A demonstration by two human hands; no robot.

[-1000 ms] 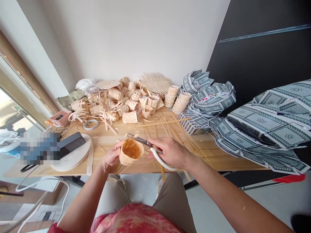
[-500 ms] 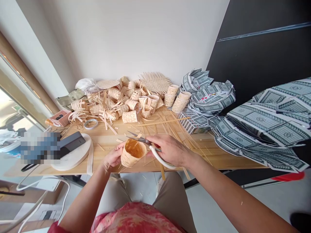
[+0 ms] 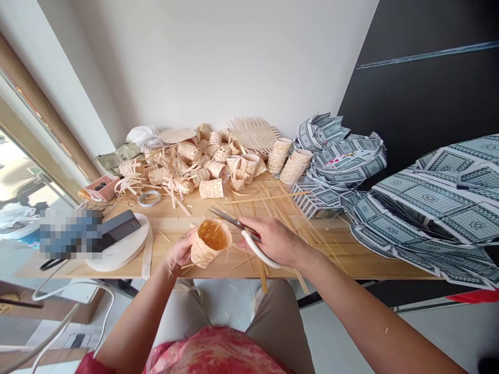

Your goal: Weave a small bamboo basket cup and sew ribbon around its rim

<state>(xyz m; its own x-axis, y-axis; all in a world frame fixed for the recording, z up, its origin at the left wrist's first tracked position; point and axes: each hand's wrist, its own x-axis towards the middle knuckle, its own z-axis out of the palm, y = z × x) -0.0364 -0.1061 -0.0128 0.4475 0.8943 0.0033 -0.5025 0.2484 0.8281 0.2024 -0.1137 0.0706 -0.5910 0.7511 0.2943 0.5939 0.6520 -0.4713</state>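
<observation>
Along a white wall runs a wooden bench (image 3: 163,218), which is the largest thing that carries the work. On its right side spreads a big structure of folded playing cards (image 3: 429,202), and across the back lies a crowded heap of woven baskets (image 3: 187,166). Over the front part of the bench are the two bare hands. The right hand (image 3: 278,241) is closed around the handle of the scissors (image 3: 242,227), whose long axis runs slantwise from this hand toward the far left. The left hand (image 3: 181,252) grips a small woven basket (image 3: 206,252) by its left side, with some fingers hidden behind it. This basket is between the hands, near the front edge of the bench; the left hand touches it, while the blades pass just beyond its far right rim. Whether they touch the rim, I cannot tell. The basket leans a little, its round mouth facing upward and toward the wearer. It is made of pale, flat strips, cup-shaped, and the inside looks more golden than the outside. Around it, thin strips (image 3: 280,200) and smaller cut scraps lie scattered on the wood.
</observation>
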